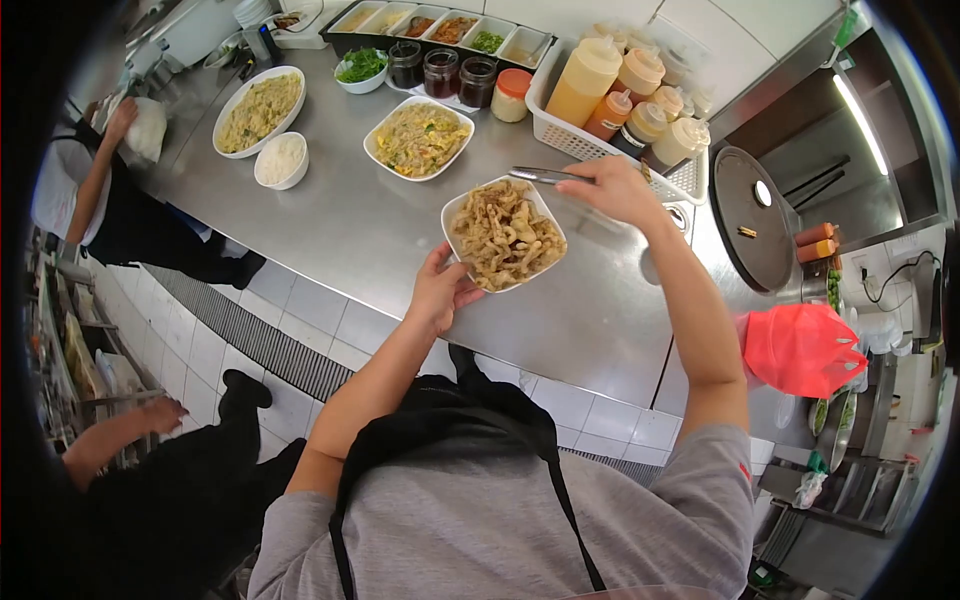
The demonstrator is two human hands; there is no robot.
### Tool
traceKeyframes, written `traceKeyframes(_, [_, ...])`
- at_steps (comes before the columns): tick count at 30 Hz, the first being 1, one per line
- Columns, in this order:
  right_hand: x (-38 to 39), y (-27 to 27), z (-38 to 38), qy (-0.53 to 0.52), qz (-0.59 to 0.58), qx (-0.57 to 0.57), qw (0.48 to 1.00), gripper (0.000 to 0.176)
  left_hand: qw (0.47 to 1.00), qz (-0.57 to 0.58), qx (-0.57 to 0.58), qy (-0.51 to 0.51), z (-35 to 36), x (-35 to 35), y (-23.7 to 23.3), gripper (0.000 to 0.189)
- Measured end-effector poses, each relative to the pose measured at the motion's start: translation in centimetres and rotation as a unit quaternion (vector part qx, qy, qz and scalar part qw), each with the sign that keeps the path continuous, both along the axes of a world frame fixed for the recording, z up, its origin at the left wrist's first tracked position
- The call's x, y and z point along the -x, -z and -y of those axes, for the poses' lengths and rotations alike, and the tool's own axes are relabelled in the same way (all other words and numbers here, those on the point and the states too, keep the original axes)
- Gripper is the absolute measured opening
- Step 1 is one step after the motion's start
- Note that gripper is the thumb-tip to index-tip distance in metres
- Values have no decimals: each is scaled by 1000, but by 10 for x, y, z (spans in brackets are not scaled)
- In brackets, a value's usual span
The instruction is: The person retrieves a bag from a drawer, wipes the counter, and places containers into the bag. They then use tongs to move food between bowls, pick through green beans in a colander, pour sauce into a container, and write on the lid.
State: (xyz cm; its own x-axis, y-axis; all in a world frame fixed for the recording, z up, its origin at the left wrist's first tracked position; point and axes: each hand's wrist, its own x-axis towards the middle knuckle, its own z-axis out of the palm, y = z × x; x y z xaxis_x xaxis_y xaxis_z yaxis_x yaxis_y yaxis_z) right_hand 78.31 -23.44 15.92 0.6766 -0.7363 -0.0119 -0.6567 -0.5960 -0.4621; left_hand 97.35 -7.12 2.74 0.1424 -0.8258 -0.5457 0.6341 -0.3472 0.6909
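A white square bowl (552,212) heaped with fried, battered pieces (503,236) is at the counter's front edge. My left hand (441,290) grips its near left side, thumb by the rim and fingers underneath. Metal tongs (540,174) are in my right hand (612,188), which is closed around them above the far right rim. The tips of the tongs reach over the bowl's back edge, apart from the food as far as I can see. Farther back on the steel counter (350,240) sits a white dish of yellow egg-like food (418,139).
A white basket (575,140) of squeeze bottles stands behind my right hand. Dark jars (441,73) and a topping tray (448,30) line the back. Left are an oval plate (222,143) and a rice bowl (281,161). A red bag (803,350) is at right. Two people stand at left.
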Motion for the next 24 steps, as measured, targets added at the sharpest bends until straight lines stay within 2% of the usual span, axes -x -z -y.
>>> traceKeyframes(2, [4, 1, 4, 0, 27, -37, 999, 32, 1000, 4, 12, 13, 0, -1, 3, 51])
traceKeyframes(4, [6, 11, 6, -46, -57, 28, 997, 33, 1000, 1, 11, 10, 0, 1, -2, 52])
traceKeyframes(7, [9, 2, 6, -33, -45, 70, 996, 38, 1000, 5, 16, 11, 0, -1, 0, 53])
traceKeyframes(8, [9, -8, 7, -37, -46, 75, 995, 38, 1000, 9, 20, 12, -1, -2, 4, 53])
traceKeyframes(10, [2, -52, 10, 23, -63, 32, 997, 44, 999, 31, 24, 27, -1, -6, 10, 54])
traceKeyframes(11, [-4, -67, 13, 25, -109, 29, 993, 52, 997, 52, 19, 45, -1, -8, 13, 56])
traceKeyframes(12, [-10, -75, 20, 20, -107, 37, 993, 52, 997, 55, 27, 38, -1, -12, 14, 56])
traceKeyframes(14, [-28, -92, 40, 3, -149, 174, 973, 57, 985, 111, 11, 134, 0, -23, 16, 60])
traceKeyframes(16, [-57, -109, 76, 11, -150, 204, 967, 57, 985, 104, 29, 137, -1, -28, 19, 63])
traceKeyframes(18, [-84, -114, 124, 26, -189, 297, 936, 50, 984, 83, 28, 156, 1, -32, 18, 65])
traceKeyframes(22, [-151, -94, 183, -4, -166, 281, 945, 48, 987, 45, 25, 155, 3, -34, 23, 68])
traceKeyframes(24, [-191, -80, 199, -28, -115, 194, 974, 52, 990, 32, 22, 136, 1, -36, 26, 67])
